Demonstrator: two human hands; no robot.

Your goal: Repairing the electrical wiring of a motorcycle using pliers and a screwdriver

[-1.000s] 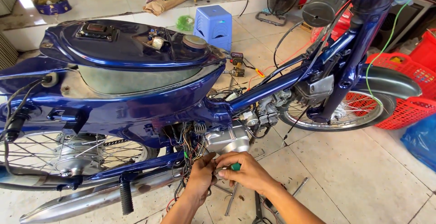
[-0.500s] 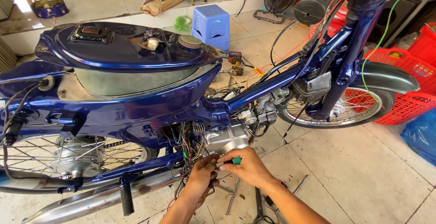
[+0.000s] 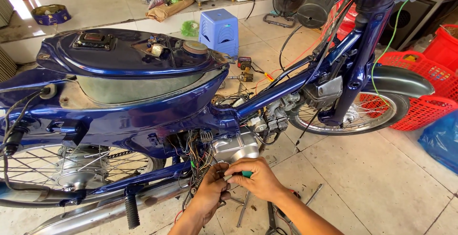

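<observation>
Right hand [image 3: 257, 180] grips green-handled tool [image 3: 243, 174]; left hand [image 3: 212, 187] pinches wires [image 3: 193, 151].

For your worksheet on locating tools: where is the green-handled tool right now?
In the head view, low centre: the green-handled tool is in the right hand, beside the left hand, just below the silver engine cover.

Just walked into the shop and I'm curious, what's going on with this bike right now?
A person is working low on a stripped blue motorcycle standing on a tiled floor. Both hands are at the loose bundle of coloured wires hanging beside the silver engine cover. The right hand grips a small green-handled tool, its tip toward the left hand, which pinches the wiring. Metal tools lie on the floor nearby.
</observation>
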